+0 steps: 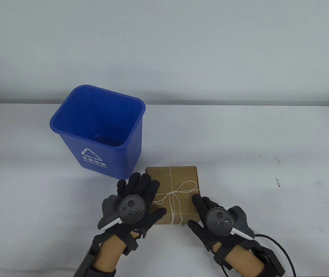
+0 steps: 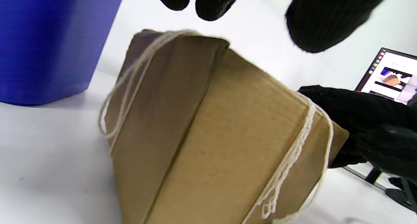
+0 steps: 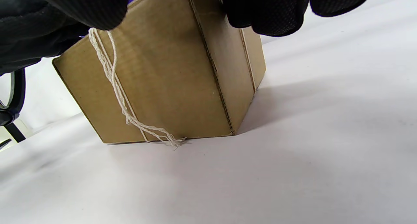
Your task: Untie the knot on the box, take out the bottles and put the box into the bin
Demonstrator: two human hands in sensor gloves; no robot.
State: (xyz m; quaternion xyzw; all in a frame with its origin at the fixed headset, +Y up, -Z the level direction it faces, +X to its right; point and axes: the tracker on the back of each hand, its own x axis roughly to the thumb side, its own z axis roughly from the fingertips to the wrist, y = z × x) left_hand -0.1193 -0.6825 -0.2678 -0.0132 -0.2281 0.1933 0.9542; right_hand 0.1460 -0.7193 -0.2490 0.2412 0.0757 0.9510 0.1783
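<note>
A closed brown cardboard box [image 1: 179, 184] stands on the white table, tied crosswise with white string whose bow knot [image 1: 173, 193] lies on the lid. My left hand [image 1: 141, 190] lies with straight fingers over the box's left edge, its thumb at the near left corner. My right hand [image 1: 202, 205] touches the box's right edge with its fingertips [image 3: 267, 12]; the thumb stays off the box. The string's loose ends [image 3: 169, 139] hang down the near face. An upright, empty blue bin [image 1: 95, 138] is just behind and left of the box. No bottles show.
A black cable [image 1: 280, 248] trails from my right wrist at the table's near right edge. A laptop screen [image 2: 391, 77] appears off to the right in the left wrist view. A few small dark marks [image 1: 277, 181] dot the table right of the box.
</note>
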